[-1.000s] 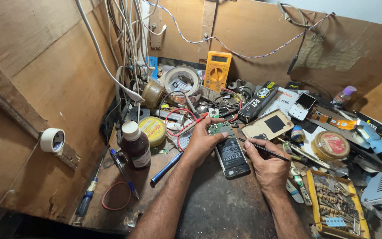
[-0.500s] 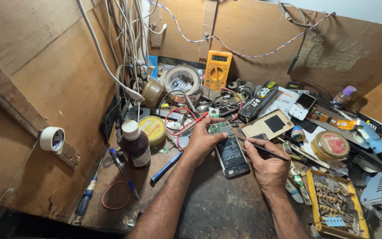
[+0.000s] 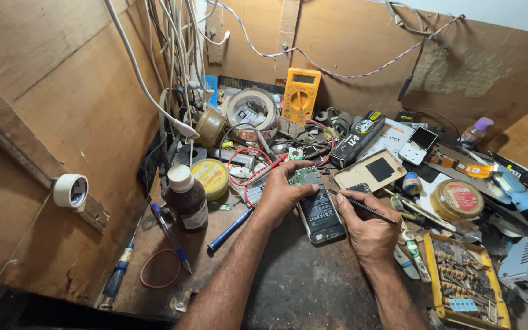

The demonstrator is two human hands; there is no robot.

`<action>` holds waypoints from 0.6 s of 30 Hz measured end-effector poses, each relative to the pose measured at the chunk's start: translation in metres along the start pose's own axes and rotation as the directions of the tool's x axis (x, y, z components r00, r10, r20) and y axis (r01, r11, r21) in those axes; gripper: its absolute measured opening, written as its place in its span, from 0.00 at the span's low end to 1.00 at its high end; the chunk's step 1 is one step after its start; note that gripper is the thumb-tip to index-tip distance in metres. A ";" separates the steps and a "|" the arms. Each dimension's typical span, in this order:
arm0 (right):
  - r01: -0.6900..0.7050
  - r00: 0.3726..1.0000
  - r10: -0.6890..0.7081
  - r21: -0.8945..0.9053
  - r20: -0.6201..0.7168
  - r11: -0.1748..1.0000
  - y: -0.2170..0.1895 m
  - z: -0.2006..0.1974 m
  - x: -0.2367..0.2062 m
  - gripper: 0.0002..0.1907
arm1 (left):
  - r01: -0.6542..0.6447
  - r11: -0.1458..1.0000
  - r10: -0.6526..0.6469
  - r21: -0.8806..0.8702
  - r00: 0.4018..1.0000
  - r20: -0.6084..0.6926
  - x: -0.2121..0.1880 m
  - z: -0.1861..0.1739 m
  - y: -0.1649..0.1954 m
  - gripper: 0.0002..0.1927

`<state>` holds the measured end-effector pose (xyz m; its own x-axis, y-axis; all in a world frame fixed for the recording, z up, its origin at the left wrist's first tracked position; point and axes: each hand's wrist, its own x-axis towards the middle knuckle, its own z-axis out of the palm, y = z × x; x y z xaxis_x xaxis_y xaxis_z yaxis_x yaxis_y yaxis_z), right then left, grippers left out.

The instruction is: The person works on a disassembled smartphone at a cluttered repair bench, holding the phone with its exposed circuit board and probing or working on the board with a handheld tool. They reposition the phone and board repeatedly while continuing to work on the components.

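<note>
Pinching a thin black metal probe, right hand stays put; left hand, now curled, steadies the opened black slab phone at nine o'clock

1 opened phone | 1 multimeter | 1 brown bottle | 2 round tins
</note>
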<state>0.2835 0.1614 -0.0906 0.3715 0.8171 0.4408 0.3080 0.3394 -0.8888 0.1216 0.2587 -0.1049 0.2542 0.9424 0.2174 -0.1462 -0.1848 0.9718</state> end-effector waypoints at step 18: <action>0.069 0.998 -0.069 -0.058 0.006 0.996 -0.006 0.000 -0.002 0.08 | -0.028 1.000 0.028 -0.008 0.999 -0.030 0.002 0.002 -0.007 0.28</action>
<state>0.2806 0.1581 -0.0864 0.3440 0.7945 0.5003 0.3836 0.3675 -0.8473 0.1256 0.2616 -0.1109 0.2212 0.9448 0.2416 -0.1609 -0.2090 0.9646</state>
